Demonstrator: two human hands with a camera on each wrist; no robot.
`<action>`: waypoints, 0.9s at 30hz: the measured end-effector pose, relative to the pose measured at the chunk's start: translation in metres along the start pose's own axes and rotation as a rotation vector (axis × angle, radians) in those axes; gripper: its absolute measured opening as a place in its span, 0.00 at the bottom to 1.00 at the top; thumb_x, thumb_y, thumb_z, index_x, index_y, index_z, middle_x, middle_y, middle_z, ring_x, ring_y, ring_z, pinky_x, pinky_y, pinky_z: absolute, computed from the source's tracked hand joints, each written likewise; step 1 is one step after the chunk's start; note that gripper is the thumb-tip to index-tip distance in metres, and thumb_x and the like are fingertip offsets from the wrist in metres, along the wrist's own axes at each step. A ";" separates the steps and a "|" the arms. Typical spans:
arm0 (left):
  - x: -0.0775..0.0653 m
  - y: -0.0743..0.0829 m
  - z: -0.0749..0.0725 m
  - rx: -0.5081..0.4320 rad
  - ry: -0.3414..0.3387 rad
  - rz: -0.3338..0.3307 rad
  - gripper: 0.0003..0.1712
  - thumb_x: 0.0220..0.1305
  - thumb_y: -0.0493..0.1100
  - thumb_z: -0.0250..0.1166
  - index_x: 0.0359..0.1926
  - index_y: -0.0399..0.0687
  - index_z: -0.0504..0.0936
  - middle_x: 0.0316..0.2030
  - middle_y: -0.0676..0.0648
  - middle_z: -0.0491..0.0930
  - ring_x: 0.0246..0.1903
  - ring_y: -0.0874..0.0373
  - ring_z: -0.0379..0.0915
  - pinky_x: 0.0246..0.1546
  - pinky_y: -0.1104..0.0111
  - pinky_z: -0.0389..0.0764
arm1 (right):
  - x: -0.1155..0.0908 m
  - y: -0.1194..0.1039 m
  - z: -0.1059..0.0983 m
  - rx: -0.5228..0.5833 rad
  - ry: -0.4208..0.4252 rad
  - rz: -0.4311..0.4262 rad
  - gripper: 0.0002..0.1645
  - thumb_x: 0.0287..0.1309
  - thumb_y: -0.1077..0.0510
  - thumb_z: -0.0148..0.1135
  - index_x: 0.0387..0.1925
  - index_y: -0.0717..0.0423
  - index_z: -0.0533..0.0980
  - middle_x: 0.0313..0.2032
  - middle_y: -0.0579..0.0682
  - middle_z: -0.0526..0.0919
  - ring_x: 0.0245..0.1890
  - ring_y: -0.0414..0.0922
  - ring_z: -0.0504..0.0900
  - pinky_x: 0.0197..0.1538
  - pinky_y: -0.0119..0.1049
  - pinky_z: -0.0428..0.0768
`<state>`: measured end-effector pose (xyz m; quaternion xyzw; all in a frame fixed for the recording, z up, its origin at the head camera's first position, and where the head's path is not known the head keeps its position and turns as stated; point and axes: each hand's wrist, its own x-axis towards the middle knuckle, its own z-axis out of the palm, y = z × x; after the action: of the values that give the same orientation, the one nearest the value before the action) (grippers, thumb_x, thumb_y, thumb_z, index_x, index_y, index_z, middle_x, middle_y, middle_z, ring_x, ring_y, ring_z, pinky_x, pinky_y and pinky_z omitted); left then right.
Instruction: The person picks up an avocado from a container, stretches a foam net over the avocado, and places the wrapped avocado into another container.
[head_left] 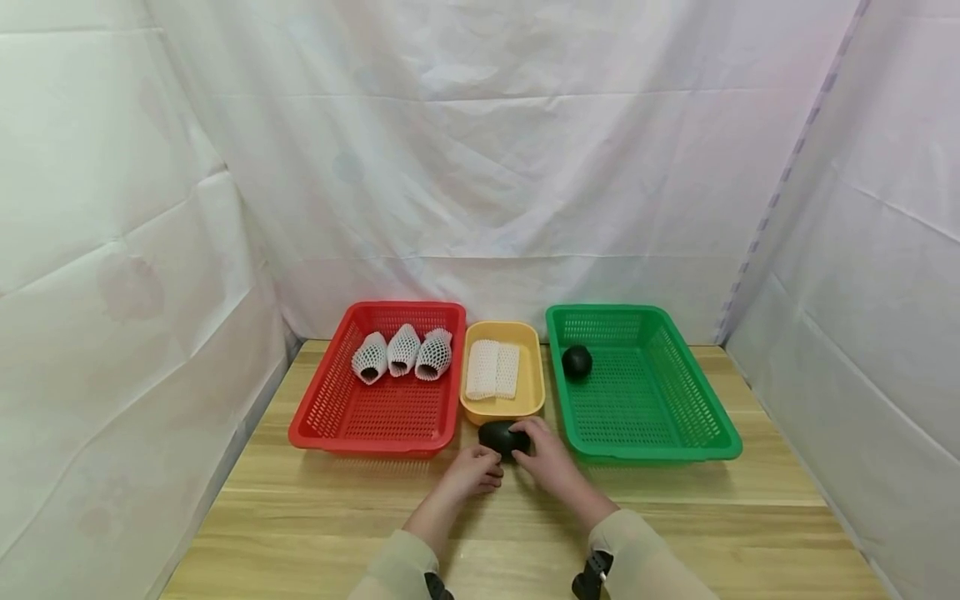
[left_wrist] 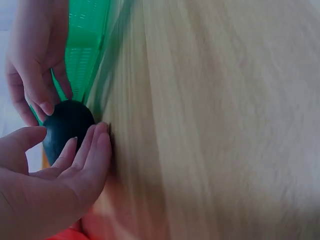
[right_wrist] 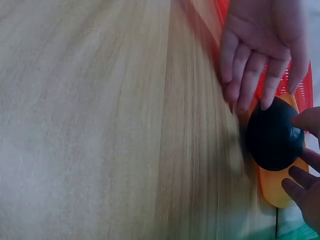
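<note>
A dark, smooth avocado (head_left: 495, 439) lies on its side on the wooden table, just in front of the small yellow basket. My right hand (head_left: 551, 460) holds its right end between thumb and fingers. At the opposite end is my left hand (head_left: 471, 472), its fingers loosely bent and fingertips right at the skin. The left wrist view has the avocado (left_wrist: 65, 127) between both hands, with the left palm (left_wrist: 55, 192) turned toward it. Seen from the right wrist, the right fingers (right_wrist: 300, 182) sit along one side of the avocado (right_wrist: 274, 135).
Three avocados in white foam nets (head_left: 403, 350) lie in the red basket (head_left: 375, 422) on the left. Flat white foam nets (head_left: 492, 369) are in the yellow basket (head_left: 532, 367). One bare avocado (head_left: 577, 362) sits in the green basket (head_left: 637, 417) on the right. White cloth (head_left: 480, 167) surrounds the table.
</note>
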<state>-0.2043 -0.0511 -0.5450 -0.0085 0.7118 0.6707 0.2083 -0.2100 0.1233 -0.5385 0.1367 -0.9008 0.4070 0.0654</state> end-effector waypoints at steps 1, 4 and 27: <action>0.000 0.001 0.000 0.042 0.014 0.018 0.12 0.65 0.40 0.58 0.43 0.34 0.74 0.35 0.36 0.82 0.33 0.46 0.81 0.34 0.59 0.82 | 0.000 -0.001 0.000 -0.019 -0.001 -0.006 0.19 0.53 0.66 0.70 0.48 0.55 0.77 0.52 0.53 0.75 0.56 0.54 0.75 0.56 0.51 0.74; -0.002 0.006 -0.001 0.197 0.042 0.081 0.10 0.65 0.41 0.60 0.41 0.37 0.76 0.32 0.40 0.80 0.32 0.49 0.78 0.32 0.60 0.79 | 0.001 -0.003 -0.002 -0.098 0.002 -0.049 0.21 0.53 0.65 0.71 0.49 0.54 0.77 0.54 0.53 0.74 0.56 0.55 0.74 0.55 0.51 0.75; 0.026 0.067 -0.010 1.557 0.261 0.739 0.08 0.62 0.45 0.64 0.38 0.47 0.84 0.36 0.49 0.81 0.42 0.52 0.75 0.51 0.61 0.74 | 0.032 -0.024 -0.022 -0.596 -0.071 -0.188 0.23 0.57 0.51 0.68 0.52 0.56 0.78 0.48 0.53 0.79 0.50 0.53 0.76 0.53 0.48 0.75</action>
<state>-0.2507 -0.0469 -0.4897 0.2908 0.9433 0.0118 -0.1593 -0.2329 0.1191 -0.4998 0.2084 -0.9655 0.1121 0.1085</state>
